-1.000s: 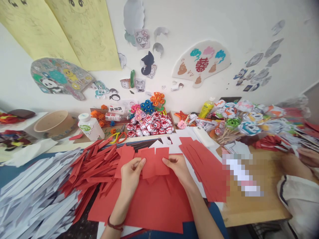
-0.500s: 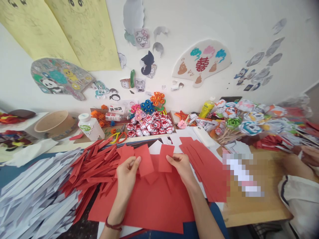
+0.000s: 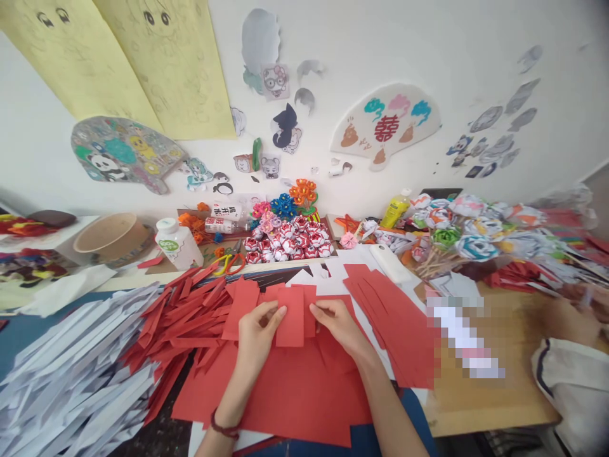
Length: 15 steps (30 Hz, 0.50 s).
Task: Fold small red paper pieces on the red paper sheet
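Observation:
My left hand point(image 3: 258, 333) pinches a small red paper rectangle point(image 3: 290, 325) between thumb and fingers. Behind it and partly covered is a second red paper rectangle point(image 3: 309, 320), its right edge in the pinch of my right hand point(image 3: 337, 322). The two pieces overlap above a large red paper sheet point(image 3: 304, 393). More small red pieces point(image 3: 242, 304) lie around my left fingers. To the left is a heap of folded red paper strips point(image 3: 190, 324), beside a larger pile of folded white paper strips point(image 3: 85, 355).
Scissors point(image 3: 231, 260), a white bottle point(image 3: 179, 246) and red-and-white paper flowers point(image 3: 290, 241) line the back. Long red sheets point(image 3: 385, 317) lie to the right. At far right, another person's sleeve point(image 3: 571, 374) shows near a brown board point(image 3: 490, 406).
My hands have come closer together, and the two red paper rectangles, apart before, now overlap with the left one in front. The view has shifted slightly.

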Available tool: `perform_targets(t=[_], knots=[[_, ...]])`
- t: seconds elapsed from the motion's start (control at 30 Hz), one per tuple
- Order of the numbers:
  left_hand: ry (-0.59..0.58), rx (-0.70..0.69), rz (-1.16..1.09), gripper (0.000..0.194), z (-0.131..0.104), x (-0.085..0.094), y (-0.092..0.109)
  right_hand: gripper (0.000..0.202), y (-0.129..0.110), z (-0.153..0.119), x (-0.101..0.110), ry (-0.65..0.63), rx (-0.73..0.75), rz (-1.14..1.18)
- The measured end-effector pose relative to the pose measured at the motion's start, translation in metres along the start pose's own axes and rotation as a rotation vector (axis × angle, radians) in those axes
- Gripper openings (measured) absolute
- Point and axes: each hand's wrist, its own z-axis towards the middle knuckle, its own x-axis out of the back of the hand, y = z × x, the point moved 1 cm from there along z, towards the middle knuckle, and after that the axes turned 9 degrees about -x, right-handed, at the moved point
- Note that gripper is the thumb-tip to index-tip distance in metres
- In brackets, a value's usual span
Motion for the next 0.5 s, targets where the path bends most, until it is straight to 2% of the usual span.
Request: perform_targets(t=[0.13,0.27,0.5], knots=[[-0.014,-0.024,0.074,0.033,-0.002,-0.005,0.000,0.051,-0.002,-0.003,-0.003,-0.143,0.018,-0.031],[-0.024,-0.057,0.085,0.032,-0.006,-0.002,0.008,0.049,-0.003,-0.006,-0.004,-0.223,0.021,-0.057],[-0.026,-0.086,0.148,0.032,-0.022,0.006,0.011,0.037,-0.002,-0.007,-0.007,-0.240,0.006,-0.043]])
